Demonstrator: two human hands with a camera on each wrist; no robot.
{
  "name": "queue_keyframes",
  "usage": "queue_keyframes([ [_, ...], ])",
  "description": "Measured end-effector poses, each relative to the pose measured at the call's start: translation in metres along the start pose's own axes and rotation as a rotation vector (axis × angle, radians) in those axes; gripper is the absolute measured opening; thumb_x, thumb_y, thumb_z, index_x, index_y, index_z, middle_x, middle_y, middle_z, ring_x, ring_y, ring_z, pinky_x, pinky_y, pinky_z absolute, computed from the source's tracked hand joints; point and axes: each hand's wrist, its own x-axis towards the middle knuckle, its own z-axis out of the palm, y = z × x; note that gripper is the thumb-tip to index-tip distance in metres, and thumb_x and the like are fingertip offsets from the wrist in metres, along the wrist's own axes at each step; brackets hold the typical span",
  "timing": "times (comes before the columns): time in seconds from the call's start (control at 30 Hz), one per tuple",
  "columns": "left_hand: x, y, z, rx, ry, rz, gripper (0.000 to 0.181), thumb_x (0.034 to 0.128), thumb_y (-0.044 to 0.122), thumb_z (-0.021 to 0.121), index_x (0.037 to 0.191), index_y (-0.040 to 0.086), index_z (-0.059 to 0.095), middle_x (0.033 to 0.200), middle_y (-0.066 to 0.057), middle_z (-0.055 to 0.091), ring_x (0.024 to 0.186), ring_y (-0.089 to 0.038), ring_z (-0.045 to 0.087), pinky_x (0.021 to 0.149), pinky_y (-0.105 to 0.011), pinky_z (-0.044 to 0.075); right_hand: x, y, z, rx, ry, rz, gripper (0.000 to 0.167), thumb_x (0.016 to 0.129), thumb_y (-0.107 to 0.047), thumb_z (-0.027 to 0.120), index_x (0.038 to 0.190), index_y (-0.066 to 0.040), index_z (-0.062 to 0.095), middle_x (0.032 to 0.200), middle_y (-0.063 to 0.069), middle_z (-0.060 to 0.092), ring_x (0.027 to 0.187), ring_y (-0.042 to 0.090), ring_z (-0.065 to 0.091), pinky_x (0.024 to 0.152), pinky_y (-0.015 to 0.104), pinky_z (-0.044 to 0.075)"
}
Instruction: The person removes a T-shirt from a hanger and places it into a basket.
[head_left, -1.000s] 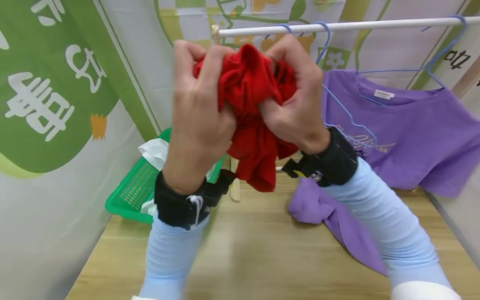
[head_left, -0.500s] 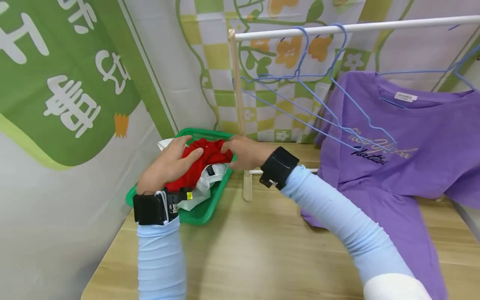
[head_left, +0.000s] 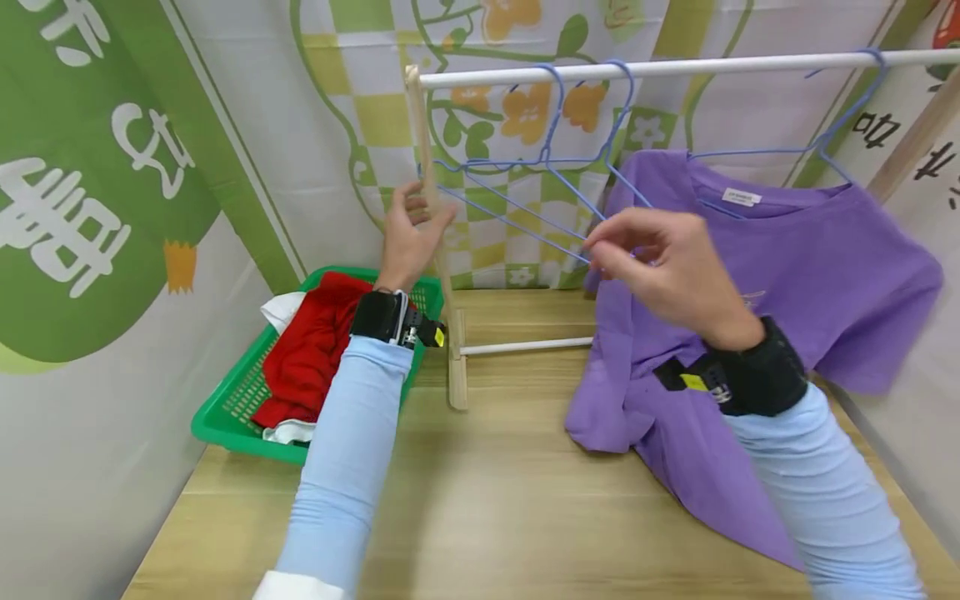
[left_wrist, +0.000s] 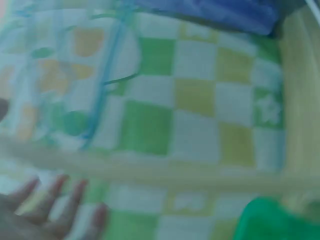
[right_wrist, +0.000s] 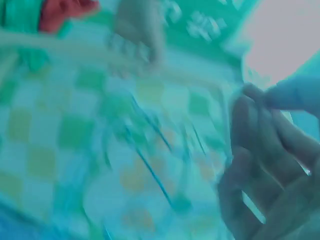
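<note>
My left hand [head_left: 412, 233] is at the wooden post [head_left: 437, 242] of the drying rack, fingers loosely bent; in the left wrist view its fingers [left_wrist: 65, 205] lie beyond the blurred post. Whether it touches the post I cannot tell. My right hand [head_left: 667, 267] is in front of the lower ends of two blue hangers [head_left: 517, 221], its thumb and forefinger close together. In the right wrist view the hangers [right_wrist: 150, 170] appear apart from its loosely bent fingers [right_wrist: 250, 130]. A red garment [head_left: 311, 350] lies crumpled in the green basket [head_left: 225, 429].
A purple T-shirt [head_left: 780, 242] hangs on another hanger at the right, its lower part trailing on the wooden table [head_left: 510, 508]. The white bar [head_left: 720, 67] runs across the top. White cloth [head_left: 283, 310] shows in the basket beside the rack.
The red garment went from both hands into the basket. Since then both hands have left it: the left moved up to the rack post, the right moved right to the hangers.
</note>
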Motion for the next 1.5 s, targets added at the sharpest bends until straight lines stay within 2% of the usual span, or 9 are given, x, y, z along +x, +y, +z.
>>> queue_keyframes([
  [0.17, 0.012, -0.014, 0.025, -0.279, 0.068, -0.011, 0.029, 0.1068, 0.027, 0.061, 0.092, 0.003, 0.068, 0.078, 0.002, 0.069, 0.073, -0.014, 0.068, 0.068, -0.023, 0.053, 0.003, 0.015, -0.073, -0.103, 0.250, 0.251, 0.020, 0.100, -0.013, 0.067, 0.110, 0.000, 0.077, 0.083, -0.008, 0.073, 0.074, 0.006, 0.066, 0.065, 0.016, 0.050],
  [0.27, 0.009, -0.019, 0.031, -0.337, 0.162, -0.058, 0.045, 0.1077, 0.033, 0.059, 0.066, 0.016, 0.053, 0.055, 0.010, 0.054, 0.049, -0.005, 0.053, 0.049, -0.021, 0.043, 0.004, 0.037, -0.110, -0.342, 0.196, 0.500, 0.048, 0.104, -0.030, 0.058, 0.139, 0.003, 0.061, 0.127, 0.013, 0.072, 0.117, 0.022, 0.065, 0.099, 0.030, 0.051],
  [0.43, 0.002, -0.025, 0.036, -0.341, 0.266, -0.036, 0.049, 0.1043, 0.030, 0.063, 0.060, 0.022, 0.043, 0.051, 0.014, 0.038, 0.049, -0.004, 0.037, 0.047, -0.022, 0.028, 0.001, 0.088, -0.143, -0.614, 0.124, 0.737, 0.084, 0.104, -0.042, 0.045, 0.165, 0.006, 0.010, 0.170, 0.037, 0.012, 0.156, 0.058, 0.014, 0.122, 0.075, 0.013],
  [0.67, -0.004, -0.030, 0.048, -0.342, 0.247, -0.038, 0.050, 0.1035, 0.027, 0.060, 0.057, 0.022, 0.043, 0.049, 0.015, 0.038, 0.048, -0.004, 0.036, 0.048, -0.022, 0.027, -0.012, 0.134, -0.156, -0.592, 0.207, 0.677, 0.071, 0.106, -0.047, 0.040, 0.158, 0.002, 0.039, 0.141, 0.036, 0.054, 0.138, 0.056, 0.043, 0.111, 0.076, 0.023],
  [0.9, 0.001, -0.024, 0.054, -0.338, 0.211, 0.023, 0.050, 0.1054, 0.024, 0.058, 0.059, 0.020, 0.042, 0.048, 0.015, 0.036, 0.047, -0.004, 0.034, 0.046, -0.022, 0.025, 0.005, 0.113, -0.158, -0.612, 0.400, 0.728, 0.055, 0.106, -0.056, 0.039, 0.118, -0.006, 0.060, 0.147, 0.029, 0.055, 0.142, 0.049, 0.045, 0.117, 0.066, 0.026],
  [1.0, 0.003, -0.024, 0.055, -0.347, 0.204, 0.037, 0.050, 0.1063, 0.021, 0.058, 0.059, 0.019, 0.043, 0.048, 0.015, 0.037, 0.047, -0.003, 0.035, 0.047, -0.022, 0.026, 0.011, 0.101, -0.158, -0.677, 0.573, 0.704, 0.037, 0.104, -0.059, 0.045, 0.085, -0.028, 0.049, 0.111, 0.007, 0.064, 0.138, 0.042, 0.051, 0.118, 0.057, 0.025],
  [1.1, 0.005, -0.024, 0.057, -0.358, 0.212, 0.036, 0.049, 0.1058, 0.021, 0.059, 0.059, 0.019, 0.044, 0.048, 0.015, 0.038, 0.048, -0.003, 0.036, 0.048, -0.022, 0.027, 0.006, 0.089, -0.162, -0.730, 0.698, 0.647, 0.042, 0.099, -0.056, 0.051, 0.067, -0.034, 0.037, 0.074, -0.020, 0.044, 0.098, 0.017, 0.063, 0.099, 0.037, 0.036],
  [1.23, 0.008, -0.022, 0.057, -0.373, 0.221, 0.042, 0.049, 0.1054, 0.020, 0.059, 0.059, 0.021, 0.044, 0.048, 0.016, 0.038, 0.047, -0.002, 0.036, 0.048, -0.022, 0.028, -0.016, 0.075, -0.167, -0.691, 0.691, 0.651, 0.046, 0.094, -0.045, 0.053, 0.055, -0.022, 0.044, 0.050, -0.031, 0.029, 0.062, -0.005, 0.030, 0.066, 0.029, 0.021],
  [1.5, 0.015, -0.020, 0.054, -0.416, 0.226, 0.048, 0.049, 0.1057, 0.017, 0.059, 0.059, 0.021, 0.044, 0.049, 0.015, 0.039, 0.046, -0.001, 0.035, 0.047, -0.020, 0.029, -0.109, 0.108, -0.142, -0.759, 0.552, 0.568, 0.043, 0.086, -0.031, 0.057, 0.054, -0.004, 0.052, 0.057, -0.035, 0.028, 0.059, -0.006, 0.028, 0.075, 0.034, 0.019],
])
